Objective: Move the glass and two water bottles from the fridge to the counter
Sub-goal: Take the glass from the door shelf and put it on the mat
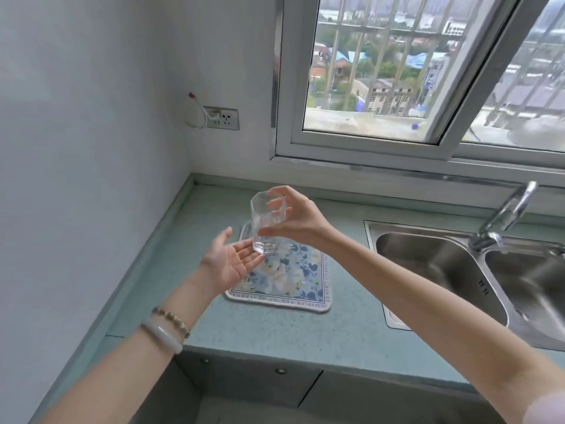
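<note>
On the far left a pale wall (76, 148) runs back to the corner, with a socket (221, 118) and a loose white wire just beside it. The left arm reaches in from the lower left, wearing a bead bracelet (171, 320) and a pale bangle (162, 336) at the wrist. The left hand (232, 261) is spread wide, palm turned up, fingers (249, 250) stretched toward the base of the glass (267, 223). The fingertips lie right at the bottom edge of the glass; whether they touch it or only sit close under it cannot be told.

The glass is clear, faceted and empty, held in the air and tilted a little, its rim leaning to the left. It hangs above the back left part of a flowered mat (284, 275), which lies flat on the green worktop (305, 332). The glass does not rest on the mat.

The right hand (293, 218) comes in from the lower right and holds the glass from its right side, the thumb low against the wall of the glass and the other fingers curled over near the rim.

Farther right a steel sink (428, 264) is set into the worktop, with a tap (507, 212) standing behind it. Above, a window (397, 87) looks out through bars on rooftops. No bottles show on the worktop.
</note>
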### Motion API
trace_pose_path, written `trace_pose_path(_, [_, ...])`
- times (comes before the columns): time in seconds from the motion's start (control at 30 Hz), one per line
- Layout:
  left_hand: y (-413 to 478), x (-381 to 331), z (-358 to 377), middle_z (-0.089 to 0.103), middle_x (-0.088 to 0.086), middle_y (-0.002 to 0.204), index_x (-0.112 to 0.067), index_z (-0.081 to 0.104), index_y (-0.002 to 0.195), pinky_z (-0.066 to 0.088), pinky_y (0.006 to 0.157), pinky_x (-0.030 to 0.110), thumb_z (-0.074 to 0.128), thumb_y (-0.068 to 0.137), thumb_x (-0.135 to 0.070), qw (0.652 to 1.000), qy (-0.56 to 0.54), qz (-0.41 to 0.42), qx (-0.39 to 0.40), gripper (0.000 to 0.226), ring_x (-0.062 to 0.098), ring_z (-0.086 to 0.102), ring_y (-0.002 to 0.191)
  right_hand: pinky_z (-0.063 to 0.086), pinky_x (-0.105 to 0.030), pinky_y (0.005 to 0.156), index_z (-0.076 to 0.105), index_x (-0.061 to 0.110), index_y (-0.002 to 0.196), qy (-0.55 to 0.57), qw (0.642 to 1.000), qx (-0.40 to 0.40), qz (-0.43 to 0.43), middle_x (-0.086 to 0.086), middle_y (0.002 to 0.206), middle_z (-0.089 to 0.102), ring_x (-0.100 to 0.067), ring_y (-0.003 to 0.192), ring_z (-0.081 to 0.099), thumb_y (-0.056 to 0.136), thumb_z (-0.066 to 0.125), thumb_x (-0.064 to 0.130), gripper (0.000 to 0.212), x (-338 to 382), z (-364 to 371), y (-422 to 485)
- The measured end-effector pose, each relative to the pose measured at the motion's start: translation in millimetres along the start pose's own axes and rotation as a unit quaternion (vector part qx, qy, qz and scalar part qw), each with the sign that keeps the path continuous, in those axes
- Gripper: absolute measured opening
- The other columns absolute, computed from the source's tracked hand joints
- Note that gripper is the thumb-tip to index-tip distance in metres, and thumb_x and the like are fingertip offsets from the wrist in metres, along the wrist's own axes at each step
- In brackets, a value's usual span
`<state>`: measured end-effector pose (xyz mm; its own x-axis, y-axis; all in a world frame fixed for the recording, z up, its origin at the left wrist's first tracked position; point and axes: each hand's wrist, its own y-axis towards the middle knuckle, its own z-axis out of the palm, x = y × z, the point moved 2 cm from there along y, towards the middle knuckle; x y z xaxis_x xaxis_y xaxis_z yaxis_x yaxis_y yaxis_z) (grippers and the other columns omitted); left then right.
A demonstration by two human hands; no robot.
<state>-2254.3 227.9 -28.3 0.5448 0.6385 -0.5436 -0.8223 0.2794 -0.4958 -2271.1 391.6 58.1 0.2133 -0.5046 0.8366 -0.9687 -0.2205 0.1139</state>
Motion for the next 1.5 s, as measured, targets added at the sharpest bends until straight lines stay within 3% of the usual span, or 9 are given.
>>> trace_pose_path(0.07, [22.9,-11.1,-10.2,0.050,0.030,0.132,0.014,0.038,0.132,0.042,0.103,0.046,0.035,0.100,-0.045,1.000,0.010,-0.008,-0.014,0.067,0.040,0.052,0.122,0.054,-0.030,0.081,0.055,0.029,0.121,0.006,1.000,0.005,0.012,0.002,0.110,0.066,-0.017,0.098,0.065,0.057,0.090,0.023,0.074,-12.0,11.2,20.8])
trace_pose_path(0.17, [52.6,-25.0,-26.3,0.057,0.028,0.115,0.012,0.042,0.127,0.043,0.099,0.044,0.032,0.101,-0.045,0.999,0.024,-0.011,-0.036,0.063,0.038,0.057,0.106,0.051,-0.024,0.077,0.055,0.028,0.122,0.012,0.999,0.012,0.027,0.002,0.112,0.065,-0.016,0.096,0.063,0.058,0.090,0.021,0.073,-30.0,31.5,47.5])
trace_pose_path(0.3, [93.9,-33.0,-59.7,0.057,0.024,0.117,0.011,0.044,0.128,0.044,0.096,0.043,0.031,0.101,-0.047,0.996,0.042,-0.033,-0.067,0.066,0.034,0.058,0.101,0.052,-0.027,0.082,0.052,0.026,0.125,0.013,0.998,0.014,0.052,0.000,0.116,0.064,-0.017,0.103,0.062,0.059,0.089,0.021,0.075,-64.9,66.9,74.4])
trace_pose_path(0.43, [129.4,-32.4,-89.6,0.053,0.024,0.128,0.010,0.050,0.115,0.045,0.093,0.040,0.030,0.100,-0.052,0.992,0.066,-0.056,-0.089,0.067,0.033,0.055,0.109,0.052,-0.034,0.090,0.047,0.020,0.129,-0.013,0.997,0.038,0.063,-0.003,0.122,0.063,-0.018,0.109,0.061,0.061,0.089,0.026,0.080,-101.3,100.7,95.3])
trace_pose_path(0.5, [141.9,-30.6,-99.3,0.052,0.023,0.129,0.009,0.047,0.125,0.045,0.093,0.039,0.029,0.099,-0.053,0.990,0.073,-0.061,-0.107,0.069,0.032,0.055,0.109,0.052,-0.033,0.091,0.046,0.020,0.130,-0.017,0.996,0.044,0.070,-0.004,0.124,0.063,-0.017,0.110,0.061,0.061,0.089,0.027,0.082,-116.5,113.1,104.2])
trace_pose_path(0.67, [165.3,-24.9,-115.1,0.042,0.020,0.146,0.006,0.038,0.139,0.030,0.114,0.039,0.025,0.097,-0.060,0.984,0.120,-0.062,-0.118,0.079,0.029,0.039,0.137,0.050,-0.028,0.091,0.045,0.019,0.132,-0.017,0.994,0.053,0.097,0.000,0.128,0.059,-0.012,0.111,0.058,0.064,0.088,0.024,0.081,-145.0,133.5,118.0])
trace_pose_path(1.03, [191.9,-21.5,-125.0,0.044,0.015,0.146,0.003,0.036,0.141,0.029,0.112,0.034,0.016,0.099,-0.057,0.969,0.208,-0.051,-0.119,0.076,0.024,0.041,0.135,0.046,-0.023,0.088,0.045,0.016,0.130,-0.021,0.991,0.051,0.123,-0.004,0.128,0.060,-0.010,0.108,0.057,0.066,0.087,0.022,0.077,-169.2,151.4,133.2])
trace_pose_path(1.33, [197.3,-22.3,-128.2,0.045,0.013,0.145,0.002,0.038,0.141,0.028,0.113,0.034,0.014,0.100,-0.055,0.967,0.225,-0.051,-0.107,0.074,0.022,0.041,0.135,0.050,-0.027,0.090,0.045,0.018,0.131,-0.028,0.989,0.056,0.134,-0.002,0.126,0.061,-0.014,0.109,0.060,0.065,0.087,0.023,0.079,-172.7,156.5,137.3])
trace_pose_path(1.5, [194.7,-22.4,-127.2,0.047,0.012,0.144,0.002,0.039,0.139,0.027,0.113,0.035,0.011,0.100,-0.055,0.966,0.238,-0.050,-0.090,0.075,0.019,0.045,0.128,0.042,-0.015,0.080,0.045,0.017,0.131,-0.022,0.988,0.060,0.143,-0.002,0.124,0.061,-0.010,0.107,0.058,0.067,0.086,0.020,0.076,-168.7,155.2,133.1])
